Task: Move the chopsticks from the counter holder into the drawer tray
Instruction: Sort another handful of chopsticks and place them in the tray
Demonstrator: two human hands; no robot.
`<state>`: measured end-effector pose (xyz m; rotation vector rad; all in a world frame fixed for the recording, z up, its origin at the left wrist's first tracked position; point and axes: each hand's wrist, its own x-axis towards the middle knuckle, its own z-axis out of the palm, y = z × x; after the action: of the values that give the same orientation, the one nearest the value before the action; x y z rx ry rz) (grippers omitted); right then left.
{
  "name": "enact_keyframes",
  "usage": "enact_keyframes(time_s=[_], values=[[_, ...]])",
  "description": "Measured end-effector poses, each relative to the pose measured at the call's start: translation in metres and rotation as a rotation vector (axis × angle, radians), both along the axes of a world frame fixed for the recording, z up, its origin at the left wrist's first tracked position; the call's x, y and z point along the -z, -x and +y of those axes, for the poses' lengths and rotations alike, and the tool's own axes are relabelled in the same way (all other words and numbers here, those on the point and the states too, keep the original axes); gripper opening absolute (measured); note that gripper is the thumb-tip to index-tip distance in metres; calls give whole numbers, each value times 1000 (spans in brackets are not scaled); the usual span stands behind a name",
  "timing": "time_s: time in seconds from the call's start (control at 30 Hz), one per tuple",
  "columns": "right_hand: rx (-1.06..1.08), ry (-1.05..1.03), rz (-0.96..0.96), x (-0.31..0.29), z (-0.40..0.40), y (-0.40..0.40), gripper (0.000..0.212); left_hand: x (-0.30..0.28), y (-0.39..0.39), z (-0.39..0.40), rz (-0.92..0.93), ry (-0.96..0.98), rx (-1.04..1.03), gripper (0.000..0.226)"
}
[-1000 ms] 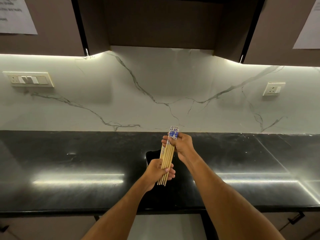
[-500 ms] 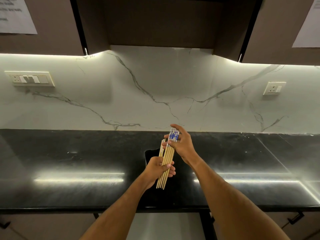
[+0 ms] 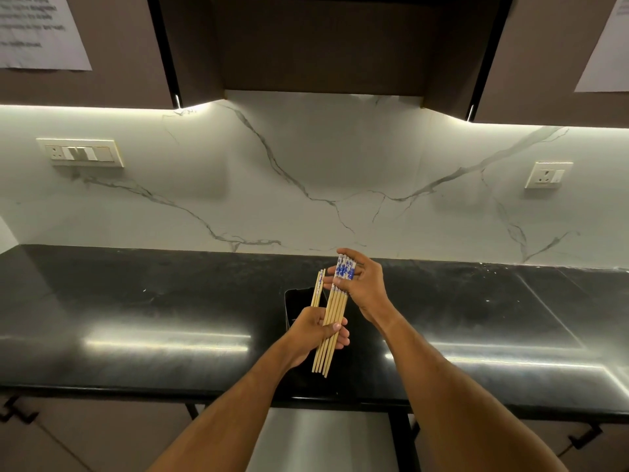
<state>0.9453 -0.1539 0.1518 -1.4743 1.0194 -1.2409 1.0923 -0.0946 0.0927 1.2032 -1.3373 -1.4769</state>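
A bundle of wooden chopsticks [image 3: 335, 310] with blue-and-white patterned tops is held upright above the black counter [image 3: 170, 301]. My left hand [image 3: 315, 332] is closed around the lower half of the bundle. My right hand [image 3: 362, 287] rests against the patterned tops, its fingers loosely spread around them. Two chopsticks [image 3: 318, 287] stand slightly apart to the left of the main bundle. A dark rectangular holder [image 3: 294, 303] stands on the counter just behind my hands, mostly hidden by them. No drawer tray is in view.
A white marble backsplash with a switch panel [image 3: 80, 153] at left and a socket [image 3: 548, 174] at right. Dark wall cabinets [image 3: 323, 42] hang overhead. Below the counter edge are cabinet fronts with black handles [image 3: 583, 436] and a grey panel [image 3: 326, 437].
My right hand has loosened from a closed grip on the tops to spread fingers. The bundle has fanned a little, with two sticks separating to the left.
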Motion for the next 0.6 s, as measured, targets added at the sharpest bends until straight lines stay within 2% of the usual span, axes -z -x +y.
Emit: enact_keyframes(time_s=[0.23, 0.6], values=[[119, -63, -144, 3, 19, 5, 57, -8, 2, 14, 15, 7, -85, 25], [180, -153, -249, 8, 80, -14, 57, -23, -23, 61, -134, -82, 49, 20]])
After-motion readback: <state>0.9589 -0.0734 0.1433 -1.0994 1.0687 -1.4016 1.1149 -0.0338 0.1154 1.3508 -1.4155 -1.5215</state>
